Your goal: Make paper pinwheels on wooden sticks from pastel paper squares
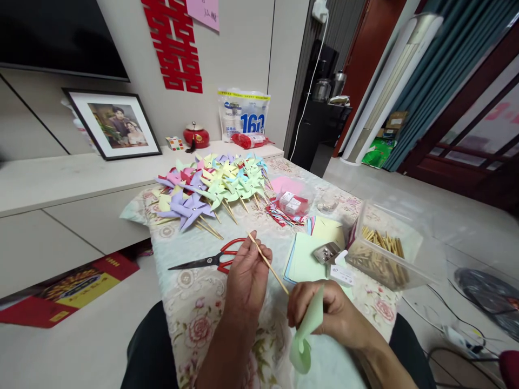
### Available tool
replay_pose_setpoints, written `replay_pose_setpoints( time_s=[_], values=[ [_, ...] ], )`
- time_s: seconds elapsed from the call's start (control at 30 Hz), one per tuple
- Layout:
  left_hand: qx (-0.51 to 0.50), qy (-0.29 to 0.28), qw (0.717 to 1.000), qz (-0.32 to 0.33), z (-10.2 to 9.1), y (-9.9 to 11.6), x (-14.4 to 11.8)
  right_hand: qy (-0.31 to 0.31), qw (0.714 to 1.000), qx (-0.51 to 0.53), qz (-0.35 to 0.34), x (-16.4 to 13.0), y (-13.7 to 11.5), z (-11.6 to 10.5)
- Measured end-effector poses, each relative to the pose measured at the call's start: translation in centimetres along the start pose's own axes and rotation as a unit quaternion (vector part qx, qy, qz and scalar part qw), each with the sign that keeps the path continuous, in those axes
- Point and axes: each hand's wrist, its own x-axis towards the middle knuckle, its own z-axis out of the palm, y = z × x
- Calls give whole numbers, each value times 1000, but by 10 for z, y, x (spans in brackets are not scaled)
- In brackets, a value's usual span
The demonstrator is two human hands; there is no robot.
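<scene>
My left hand (pixel 249 273) is closed around the upper part of a thin wooden stick (pixel 272 272), which slants down to the right. At its lower end my right hand (pixel 330 310) grips a curled pale green paper pinwheel (pixel 305 340); how the paper meets the stick is hidden by my fingers. Beside my left hand lie scissors (pixel 210 261) with red handles. To the right of the stick is a stack of pale green and coloured paper sheets (pixel 302 254), with a small open metal tin (pixel 326 252) and a little white box (pixel 340 274) on it.
Finished paper pinwheels (pixel 221 183) on sticks pile up at the table's far side. A clear plastic bin (pixel 381 275) of wooden sticks stands at the right edge. Plastic packets (pixel 292 202) lie mid-table. Behind are a cabinet (pixel 60 178), a framed photo (pixel 115 124) and a red pot (pixel 196 136).
</scene>
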Motion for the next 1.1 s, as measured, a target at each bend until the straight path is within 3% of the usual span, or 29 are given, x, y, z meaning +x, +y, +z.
replay_pose_setpoints(
  time_s=[0.1, 0.13, 0.2, 0.23, 0.3, 0.37, 0.4, 0.47, 0.7, 0.87, 1.0, 1.1],
  values=[
    [92, 58, 994, 8, 3, 0, -7, 17, 1000, 1, -20, 0, -2, -6],
    [162, 87, 981, 58, 4, -1, -10, 26, 999, 1, -30, -1, -3, -9],
    [318, 91, 921, 205, 4, -1, -15, 42, 998, -1, -52, -1, -6, -15],
    [383, 53, 878, 283, 4, -2, -18, 47, 997, -2, -64, -2, -8, -19],
    [469, -82, 782, 403, 4, -3, -22, 57, 995, -5, -87, -2, -12, -24],
    [516, -209, 697, 452, 4, -5, -25, 65, 992, -6, -104, -1, -17, -28],
    [527, -250, 668, 462, 4, -6, -26, 71, 992, -5, -108, -1, -19, -30],
    [538, -286, 636, 474, 5, -8, -27, 76, 991, 2, -111, 0, -23, -32],
    [542, -268, 598, 525, 8, -8, -27, 63, 987, 54, -137, 3, -26, -27],
    [528, -274, 595, 540, 9, -3, -31, 68, 984, 104, -128, 4, -25, -18],
    [522, -261, 611, 535, 10, -1, -36, 105, 971, 129, -173, 6, -26, -22],
    [517, -230, 653, 503, 11, -3, -38, 164, 957, 147, -191, 6, -26, -29]
  ],
)
